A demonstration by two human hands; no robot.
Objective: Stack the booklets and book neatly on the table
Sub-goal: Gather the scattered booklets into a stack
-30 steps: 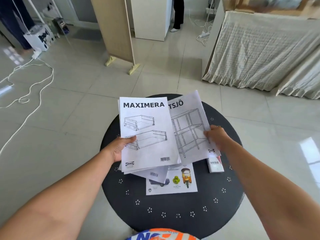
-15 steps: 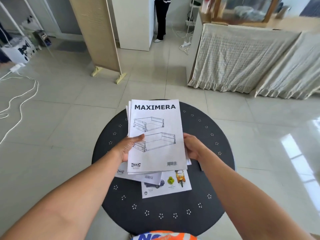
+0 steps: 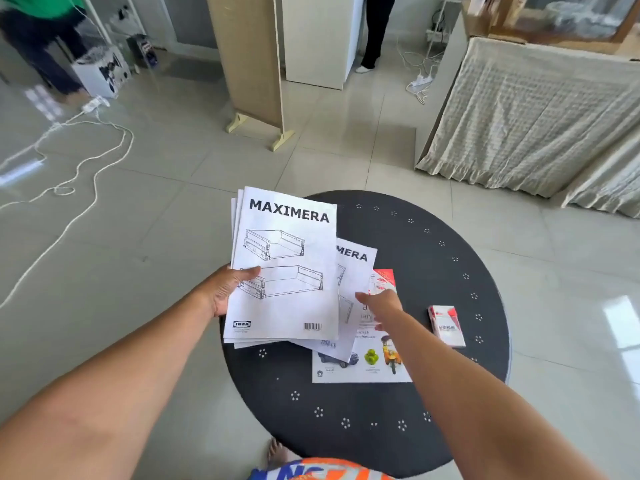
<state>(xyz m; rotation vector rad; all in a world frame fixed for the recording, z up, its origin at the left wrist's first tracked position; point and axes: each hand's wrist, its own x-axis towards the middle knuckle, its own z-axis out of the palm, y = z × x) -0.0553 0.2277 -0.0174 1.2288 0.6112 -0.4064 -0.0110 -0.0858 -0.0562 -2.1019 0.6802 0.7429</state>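
My left hand (image 3: 227,289) grips a small stack of white booklets (image 3: 287,265), the top one titled MAXIMERA, held over the left edge of the round black table (image 3: 433,271). Another MAXIMERA booklet (image 3: 356,268) lies flat on the table, partly under the held stack. My right hand (image 3: 379,304) reaches down onto it with fingers spread, holding nothing. Beneath lies a white picture book (image 3: 360,365) showing a car, green fruit and a tuk-tuk, with a red-and-white leaflet (image 3: 382,280) poking out. A small red-and-white booklet (image 3: 446,325) rests apart at the right.
The table stands on a tiled floor. A white cable (image 3: 86,174) runs across the floor at left. A wooden panel on feet (image 3: 252,64) stands behind, and cloth-covered furniture (image 3: 526,116) at the right. People's legs (image 3: 375,29) show at the back.
My left hand has carried the stack leftward, off the pile on the table. My right hand let go of the stack and dropped onto the booklet lying on the table, now uncovered.
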